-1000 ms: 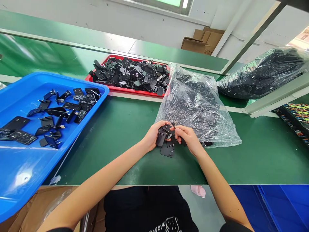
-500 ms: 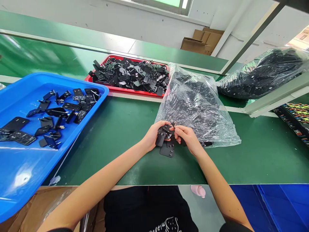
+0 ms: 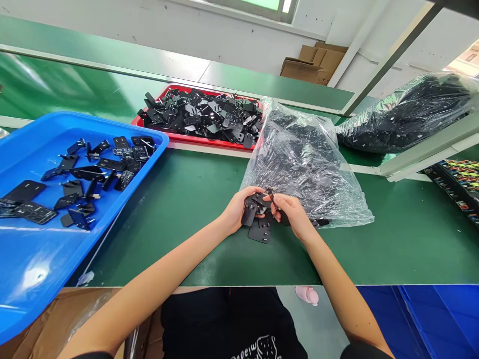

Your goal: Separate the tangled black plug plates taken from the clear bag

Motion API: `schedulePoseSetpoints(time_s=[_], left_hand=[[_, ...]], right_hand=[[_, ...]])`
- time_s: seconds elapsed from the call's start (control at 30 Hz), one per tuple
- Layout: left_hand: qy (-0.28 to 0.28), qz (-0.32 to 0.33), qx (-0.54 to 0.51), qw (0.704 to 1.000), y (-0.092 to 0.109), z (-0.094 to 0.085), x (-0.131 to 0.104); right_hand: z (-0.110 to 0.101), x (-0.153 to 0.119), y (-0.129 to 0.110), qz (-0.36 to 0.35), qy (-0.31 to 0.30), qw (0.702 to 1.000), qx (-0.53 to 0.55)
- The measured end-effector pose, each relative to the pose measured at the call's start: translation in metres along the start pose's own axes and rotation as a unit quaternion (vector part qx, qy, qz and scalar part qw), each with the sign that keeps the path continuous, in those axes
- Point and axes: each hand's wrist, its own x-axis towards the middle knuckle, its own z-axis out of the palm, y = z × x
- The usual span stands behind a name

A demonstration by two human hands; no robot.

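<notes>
Several flat black plastic pieces with metal plug pins (image 3: 249,214) are gathered in my left hand (image 3: 236,212), whose fingers curl around them. Close beside it, my right hand (image 3: 290,212) pinches one small black piece (image 3: 270,193) between thumb and fingers. Below both hands a black pin plate (image 3: 259,232) shows its metal pins facing up. Just behind my hands lies a clear plastic bag (image 3: 307,164) full of black pieces, its open edge toward me. Fingers hide parts of the held pieces.
At the left stands a blue tray (image 3: 123,209) with scattered black pin pieces. Behind is a red tray (image 3: 179,135) heaped with similar parts. Another filled bag (image 3: 404,117) lies at the back right, beside a metal frame post (image 3: 434,144). The green table's edge runs close to my body.
The small piece in my right hand has turned slightly and shows more above the fingers. My left hand stays in place.
</notes>
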Motion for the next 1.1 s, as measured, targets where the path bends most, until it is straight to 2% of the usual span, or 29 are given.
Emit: schedulePoseSetpoints(time_s=[0.37,0.8,1.1], left_hand=[[0.008,0.000,0.005,1.000,0.0006,0.0003,-0.0008],[-0.006,0.019,0.017,1.000,-0.0016,-0.0016,0.0005],[-0.006,0.022,0.012,1.000,-0.0013,-0.0007,0.0005]], right_hand=[[0.0004,0.0018,0.0039,0.025,0.018,0.998,0.057],[0.0046,-0.0003,-0.0030,0.013,0.028,0.999,0.026],[0.0046,0.0016,-0.0013,0.020,0.035,0.997,0.059]])
